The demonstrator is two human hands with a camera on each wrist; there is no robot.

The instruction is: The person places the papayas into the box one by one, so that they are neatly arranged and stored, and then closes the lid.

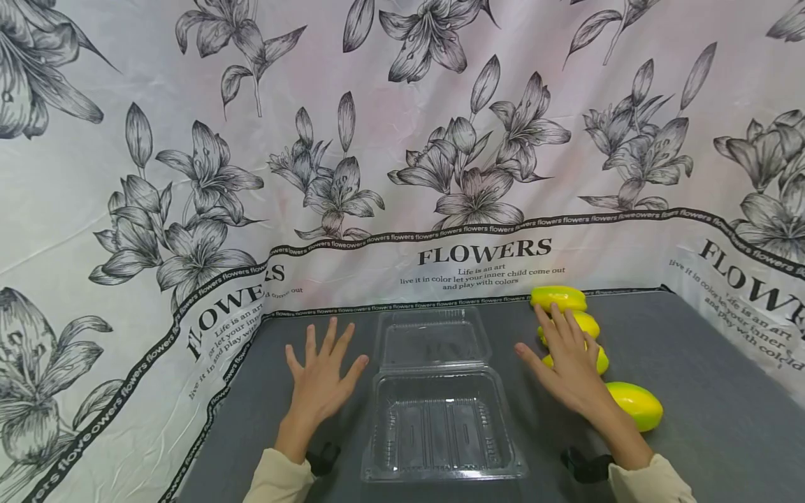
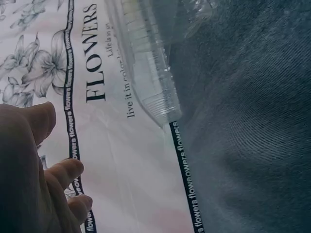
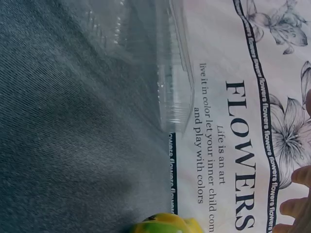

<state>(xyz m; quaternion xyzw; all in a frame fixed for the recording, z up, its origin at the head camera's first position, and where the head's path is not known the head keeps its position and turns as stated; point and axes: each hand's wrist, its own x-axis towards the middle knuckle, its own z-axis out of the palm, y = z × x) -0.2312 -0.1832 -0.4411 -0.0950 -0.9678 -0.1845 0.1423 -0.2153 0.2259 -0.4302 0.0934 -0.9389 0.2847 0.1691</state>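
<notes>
A clear plastic clamshell box [image 1: 440, 469] lies on the grey tabletop, its lid [image 1: 434, 339] folded back toward the curtain. To its left my left hand [image 1: 317, 388] hovers palm down, fingers spread and holding nothing. My right hand [image 1: 571, 370] is spread out on the box's other side, also holding nothing, and overlaps part of a row of glossy yellow fruits in the head view. The farthest, long fruit [image 1: 558, 298] is near its fingertips; the nearest, oval fruit [image 1: 638, 406] lies beside the wrist. A yellow-green fruit [image 3: 167, 224] shows at the right wrist view's lower edge.
A white curtain [image 1: 352, 276] printed with lilies and lettering stands behind the table and along both sides. Grey cloth [image 1: 233, 433] covers the tabletop. A dark strap [image 1: 323, 459] is at the left wrist, another [image 1: 586, 465] at the right.
</notes>
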